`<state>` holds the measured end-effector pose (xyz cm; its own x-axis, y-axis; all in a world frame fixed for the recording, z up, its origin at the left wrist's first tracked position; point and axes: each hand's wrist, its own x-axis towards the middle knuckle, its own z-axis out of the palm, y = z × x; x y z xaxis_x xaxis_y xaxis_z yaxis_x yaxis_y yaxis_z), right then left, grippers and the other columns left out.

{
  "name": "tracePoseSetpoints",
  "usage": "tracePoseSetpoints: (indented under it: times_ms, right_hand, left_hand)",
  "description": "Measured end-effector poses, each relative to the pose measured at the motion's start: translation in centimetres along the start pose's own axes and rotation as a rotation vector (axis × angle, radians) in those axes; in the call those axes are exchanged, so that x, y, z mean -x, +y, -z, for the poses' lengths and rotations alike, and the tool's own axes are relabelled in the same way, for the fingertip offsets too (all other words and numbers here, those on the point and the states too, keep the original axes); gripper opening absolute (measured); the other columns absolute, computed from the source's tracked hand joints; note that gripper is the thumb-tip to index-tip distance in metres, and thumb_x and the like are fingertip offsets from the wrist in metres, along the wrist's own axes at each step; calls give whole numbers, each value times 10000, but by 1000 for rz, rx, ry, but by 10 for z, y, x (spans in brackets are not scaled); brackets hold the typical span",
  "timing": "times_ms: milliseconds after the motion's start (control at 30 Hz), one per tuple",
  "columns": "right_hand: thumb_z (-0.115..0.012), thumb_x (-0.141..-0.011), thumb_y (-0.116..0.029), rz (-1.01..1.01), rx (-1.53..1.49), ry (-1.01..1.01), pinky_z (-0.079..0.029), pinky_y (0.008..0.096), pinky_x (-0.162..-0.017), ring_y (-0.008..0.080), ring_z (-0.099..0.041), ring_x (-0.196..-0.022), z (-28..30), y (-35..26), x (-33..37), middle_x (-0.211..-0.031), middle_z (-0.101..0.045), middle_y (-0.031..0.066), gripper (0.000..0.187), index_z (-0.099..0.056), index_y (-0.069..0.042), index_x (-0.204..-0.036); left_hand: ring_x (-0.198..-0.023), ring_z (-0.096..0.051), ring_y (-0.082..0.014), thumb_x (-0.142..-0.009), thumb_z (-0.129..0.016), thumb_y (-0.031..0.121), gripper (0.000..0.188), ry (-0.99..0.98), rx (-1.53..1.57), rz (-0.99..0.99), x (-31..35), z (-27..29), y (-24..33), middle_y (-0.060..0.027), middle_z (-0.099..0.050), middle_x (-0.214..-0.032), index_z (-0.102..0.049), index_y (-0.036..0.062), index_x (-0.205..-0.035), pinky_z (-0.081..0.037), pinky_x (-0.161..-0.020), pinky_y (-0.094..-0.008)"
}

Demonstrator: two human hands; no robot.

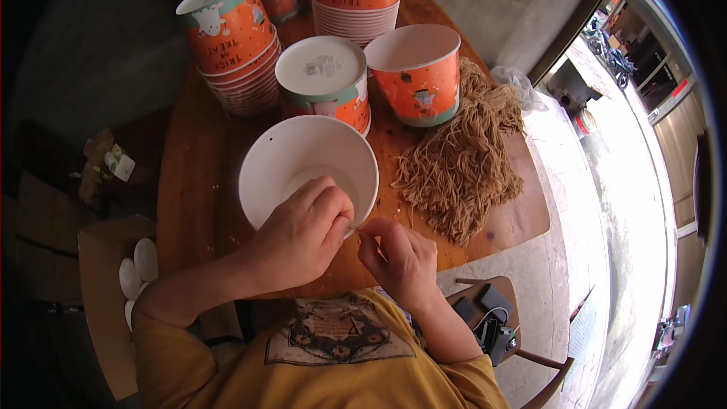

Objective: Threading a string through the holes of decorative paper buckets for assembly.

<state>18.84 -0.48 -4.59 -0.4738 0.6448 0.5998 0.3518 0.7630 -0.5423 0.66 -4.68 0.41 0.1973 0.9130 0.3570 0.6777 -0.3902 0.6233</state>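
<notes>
Our left hand [307,220] and right hand [403,261] nearly meet at the near rim of the white-lined bucket [257,174], both pinching what looks like a thin pale strand [353,227]. Beyond our left hand, the hole [271,139] in the bucket's far wall has nothing through it, so we judge this one unfinished; the stacked buckets [235,45] farther ahead show no string we can see. For room, the counter [193,182] runs bare along the bucket's left, those stacks crowd us ahead, a narrow strip parts bucket from string pile [469,174], and the front edge passes close by our right hand.
</notes>
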Motion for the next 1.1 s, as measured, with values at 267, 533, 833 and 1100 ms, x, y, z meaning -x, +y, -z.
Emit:
tracePoseSetpoints:
  times_ms: [267, 533, 833, 1100]
  right_hand:
    - [-729, -856, -93, -66, -111, -323, -473, 298, -519, 164, -586, -590, 53, 10, -24, -791, -580, 56, 123, -658, -65, -951]
    - [-708, -818, -91, 293, -86, -379, -523, 392, -650, 291, -616, -747, 38, -1, -84, -853, -555, 78, 119, -640, -61, -911]
    - [-674, -857, -158, 251, -80, -489, -531, 432, -638, 330, -661, -758, -30, -15, -93, -849, -654, 109, 127, -629, -60, -924]
    - [-663, -870, -169, 212, -58, -453, -525, 439, -605, 348, -655, -696, -34, -18, -91, -807, -663, 113, 117, -623, -60, -889]
  left_hand:
    - [-787, -608, -279, -864, -658, 61, 209, -92, -22, 86, 10, 17, 6, -103, -572, -859, -497, 47, -996, -499, -657, -394]
    - [-942, -605, -219, -803, -688, 111, 160, -154, -368, -149, 51, 45, -1, -45, -589, -931, -622, 75, -944, -485, -814, -376]
    - [-1103, -548, -244, -780, -669, 52, 190, 96, -394, 158, 67, 49, 0, -56, -578, -991, -612, 92, -956, -271, -1088, -485]
    - [-1011, -519, -278, -779, -696, 94, 193, 193, -515, 195, 59, 29, -11, -76, -523, -946, -523, 85, -865, -328, -980, -471]
